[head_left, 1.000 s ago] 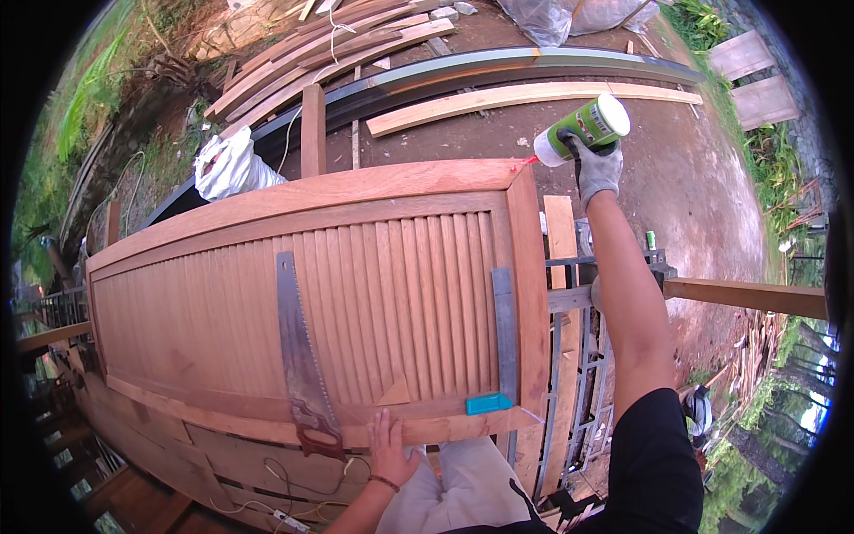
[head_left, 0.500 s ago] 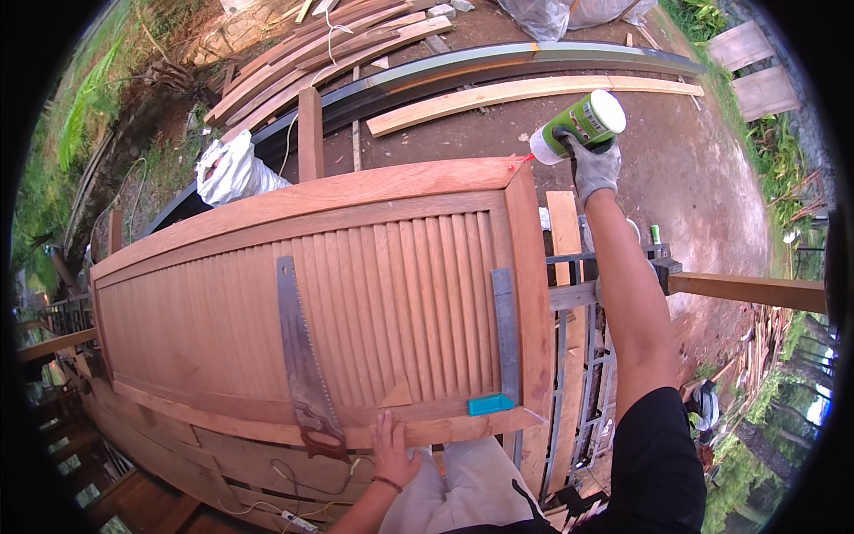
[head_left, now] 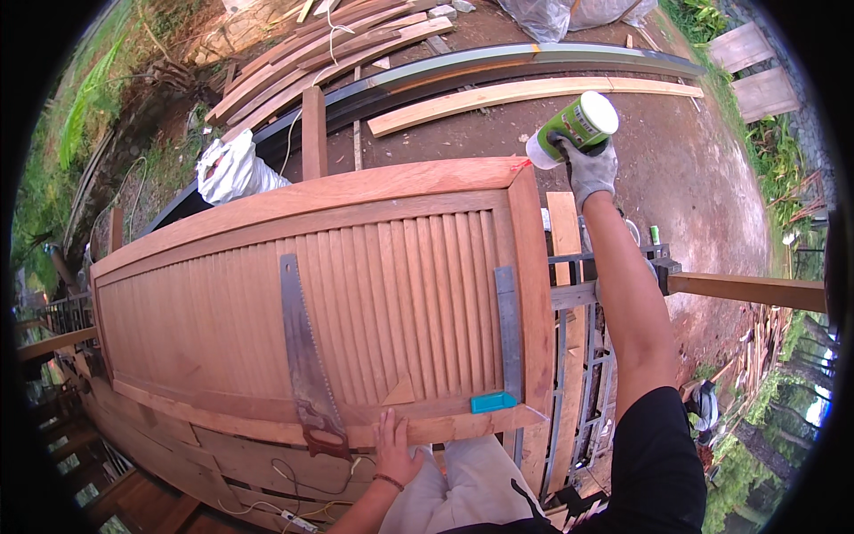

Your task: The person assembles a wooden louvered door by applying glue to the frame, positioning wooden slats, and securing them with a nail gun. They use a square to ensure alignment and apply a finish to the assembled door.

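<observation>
Green-and-white cylindrical plastic bottle (head_left: 572, 129) sits, head view, in the grey-gloved right hand's (head_left: 591, 169) closed fingers; left of them, its thin red nozzle (head_left: 522, 164) reaches the slatted reddish-brown wooden panel's (head_left: 532, 311) corner. The bare left hand (head_left: 392, 449) lies loosely spread there, holding nothing, on the near rail (head_left: 454, 429). Corner work looks underway; what remains can't be told. The bottle leans slightly steeper than before.

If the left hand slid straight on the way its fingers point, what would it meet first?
Probably the small triangular wood piece lying just ahead of the left hand, though the exact gap is unclear.
</observation>
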